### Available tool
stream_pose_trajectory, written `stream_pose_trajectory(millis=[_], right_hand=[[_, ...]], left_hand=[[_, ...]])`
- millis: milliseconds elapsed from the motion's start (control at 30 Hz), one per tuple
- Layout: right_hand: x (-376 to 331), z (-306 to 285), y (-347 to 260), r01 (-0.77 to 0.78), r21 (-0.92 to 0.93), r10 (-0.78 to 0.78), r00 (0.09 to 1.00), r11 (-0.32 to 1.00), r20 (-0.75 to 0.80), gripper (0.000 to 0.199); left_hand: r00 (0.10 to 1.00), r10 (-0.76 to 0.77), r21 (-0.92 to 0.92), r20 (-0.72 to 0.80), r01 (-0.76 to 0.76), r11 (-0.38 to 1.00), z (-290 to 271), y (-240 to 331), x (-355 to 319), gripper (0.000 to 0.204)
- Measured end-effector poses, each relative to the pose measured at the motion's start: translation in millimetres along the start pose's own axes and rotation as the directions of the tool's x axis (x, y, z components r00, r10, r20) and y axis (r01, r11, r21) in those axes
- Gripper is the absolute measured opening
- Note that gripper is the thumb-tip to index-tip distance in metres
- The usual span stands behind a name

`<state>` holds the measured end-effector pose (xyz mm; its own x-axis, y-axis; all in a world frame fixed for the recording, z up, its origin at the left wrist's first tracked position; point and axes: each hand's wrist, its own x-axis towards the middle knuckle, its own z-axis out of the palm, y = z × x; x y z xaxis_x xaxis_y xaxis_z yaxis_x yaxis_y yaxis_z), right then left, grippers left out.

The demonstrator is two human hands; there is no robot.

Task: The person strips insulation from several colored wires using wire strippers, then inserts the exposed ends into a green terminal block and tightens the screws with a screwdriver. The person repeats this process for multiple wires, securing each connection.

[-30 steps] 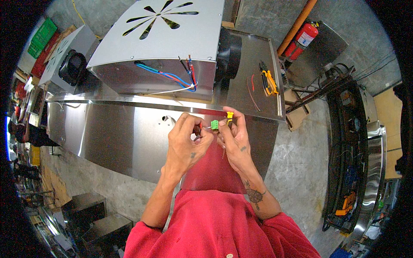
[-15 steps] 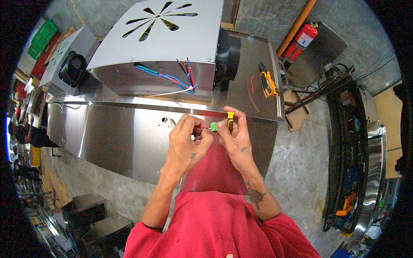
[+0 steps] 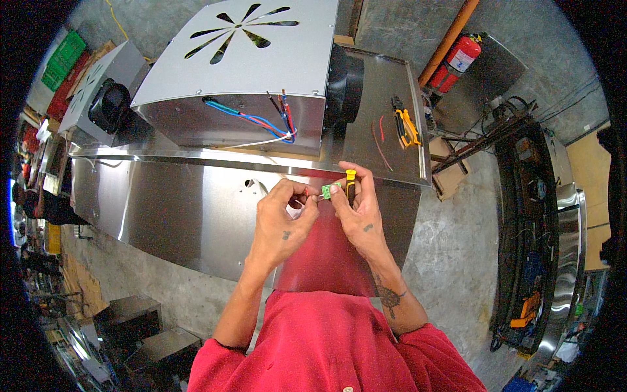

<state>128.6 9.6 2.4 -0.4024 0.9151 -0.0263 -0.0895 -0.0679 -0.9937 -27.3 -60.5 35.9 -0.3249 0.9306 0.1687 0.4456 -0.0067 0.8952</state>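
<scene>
Pinched between the thumb and finger of my right hand point(image 3: 360, 219) is a small green terminal block point(image 3: 328, 191). A yellow-and-black screwdriver point(image 3: 351, 181) is tucked in the same hand, its shaft hidden. My left hand point(image 3: 277, 215) is closed, fingertips together, on thin wire ends point(image 3: 319, 196) at the block's left side. Whether the wires sit inside the block is too small to tell. A white cable point(image 3: 258, 188) emerges beside a hole in the steel panel and runs behind my left hand.
Beyond my hands stands a metal housing point(image 3: 222, 121) with blue, red and black wires point(image 3: 277, 124) hanging from it. Pliers with orange grips point(image 3: 406, 126) and wire scraps point(image 3: 382, 140) lie at its right. A fire extinguisher point(image 3: 455, 64) stands farther right, a smaller housing point(image 3: 98, 91) at left.
The green terminal block has turned in my right fingers and now lies more sideways. My left fingers have shifted slightly around the wires. The screwdriver stays in my right hand.
</scene>
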Motion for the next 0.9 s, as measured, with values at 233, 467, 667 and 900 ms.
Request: stream_pose_trajectory(millis=[233, 467, 667, 900], right_hand=[[-0.6, 0.1, -0.6, -0.019, 0.104, 0.020, 1.000, 0.994, -0.007, 0.049], [-2.0, -10.0, 4.1, -0.070, 0.111, 0.065, 0.997, 0.991, 0.052, 0.047], [3.6, -22.8, -22.0, 0.144, 0.034, -0.145, 0.989, 0.989, 0.003, 0.044], [0.8, -18.4, -48.0, 0.546, -0.022, -0.546, 0.832, 0.837, -0.103, 0.050]], left_hand=[[0.997, -0.049, -0.128, 0.059, 0.056, 0.990, 1.0, 11.4, 3.7, 0.031], [0.990, -0.065, -0.165, 0.128, 0.085, 0.983, 4.1, -2.1, 3.1, 0.036], [0.977, -0.112, -0.272, 0.184, 0.160, 0.949, 1.4, -12.7, 0.2, 0.033], [0.967, -0.143, -0.294, 0.210, 0.202, 0.934, -1.0, -17.1, 0.4, 0.034]])
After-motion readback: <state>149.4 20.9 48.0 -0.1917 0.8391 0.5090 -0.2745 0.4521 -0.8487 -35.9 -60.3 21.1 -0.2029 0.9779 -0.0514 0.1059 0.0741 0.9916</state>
